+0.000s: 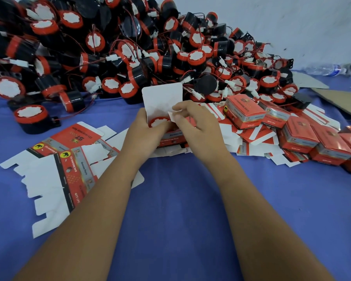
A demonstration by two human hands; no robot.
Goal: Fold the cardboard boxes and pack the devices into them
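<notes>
Because the box (pixel 170 136) is thin printed card, it is judged light, springy at the creases and easy to crush or dent if squeezed across its open faces. The left hand (pixel 144 132) is clamped around the box's near-left side, fingers wrapped on the wall, with the box just above the table (pixel 180 199). The right hand (pixel 197 126) pinches a small white side flap (pixel 173 116) between thumb and fingertips, at the mouth of the box. Between the two grips, a horn (pixel 159 121) sits inside the box, red rim and white centre facing up. Above both grips, the tall white lid flap (pixel 162 98) stands upright and open.

The horn looks like hard plastic, rigid and clearly heavier than the card; its thin wire is not visible here. Judgement: hold the box by its corners and folded edges, where the card is stiffest, not by the flat panels. Fold flaps only along their pre-scored lines.

Left of the left grip lie flat unfolded blanks (pixel 73 155). Right of the right grip lie closed boxes (pixel 244 113). Beyond both grips rises the heap of loose horns (pixel 130 47).
</notes>
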